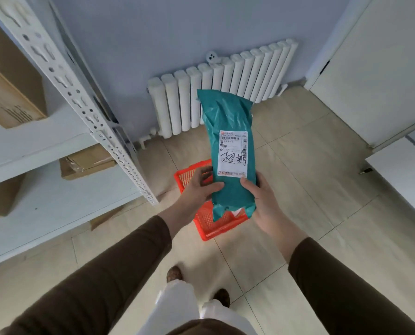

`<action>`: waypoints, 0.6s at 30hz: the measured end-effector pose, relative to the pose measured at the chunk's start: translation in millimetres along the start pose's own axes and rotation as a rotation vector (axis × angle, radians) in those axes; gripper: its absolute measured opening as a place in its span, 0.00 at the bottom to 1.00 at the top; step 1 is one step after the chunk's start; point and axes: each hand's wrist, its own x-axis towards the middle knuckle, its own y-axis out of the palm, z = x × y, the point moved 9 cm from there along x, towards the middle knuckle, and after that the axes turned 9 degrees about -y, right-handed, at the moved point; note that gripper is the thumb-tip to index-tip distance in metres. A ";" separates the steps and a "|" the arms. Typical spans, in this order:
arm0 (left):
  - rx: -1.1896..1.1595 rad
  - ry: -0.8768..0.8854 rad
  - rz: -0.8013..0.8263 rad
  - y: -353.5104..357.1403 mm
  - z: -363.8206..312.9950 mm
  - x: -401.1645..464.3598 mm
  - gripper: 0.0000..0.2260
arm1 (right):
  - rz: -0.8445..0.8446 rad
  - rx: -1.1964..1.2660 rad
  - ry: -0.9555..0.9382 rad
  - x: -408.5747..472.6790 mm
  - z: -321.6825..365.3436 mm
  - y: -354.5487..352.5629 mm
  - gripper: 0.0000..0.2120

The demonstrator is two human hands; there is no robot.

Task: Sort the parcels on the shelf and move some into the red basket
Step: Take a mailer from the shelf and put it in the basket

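I see the tiled floor filling most of the view, and the white metal shelf running down my left side, with brown cardboard boxes sitting on its levels; one is on the upper board, another lies further back on the board below, and a third shows at the left edge. Against the blue wall ahead stands a white radiator, and a white door closes off the right. On the floor, just beside the foot of the shelf post, sits the red basket, partly hidden behind what I am holding. That is a long teal parcel bag, held upright above the basket with its white shipping label facing me, dark handwriting scrawled across the label. My hands grip its lower part from both sides: the left hand has its thumb laid over the front and fingers wrapped behind the left edge, while the right hand cups the right edge, thumb pressed on the front just below the label. Both arms wear brown sleeves.
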 end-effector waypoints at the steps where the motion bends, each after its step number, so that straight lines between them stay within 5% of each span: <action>1: -0.002 -0.007 -0.023 4.1 3.9 9.6 0.23 | -0.019 0.005 0.009 11.0 -2.8 -7.7 0.30; 6: -0.004 -0.061 -0.073 17.0 20.6 65.0 0.25 | -0.104 0.024 0.065 68.8 -21.2 -35.5 0.31; 12: -0.129 -0.168 -0.124 17.8 56.7 148.2 0.28 | -0.090 -0.032 0.139 142.1 -72.5 -59.5 0.17; 18: -0.310 -0.231 -0.239 -0.3 115.0 232.2 0.27 | 0.061 -0.071 0.252 208.5 -164.3 -64.1 0.23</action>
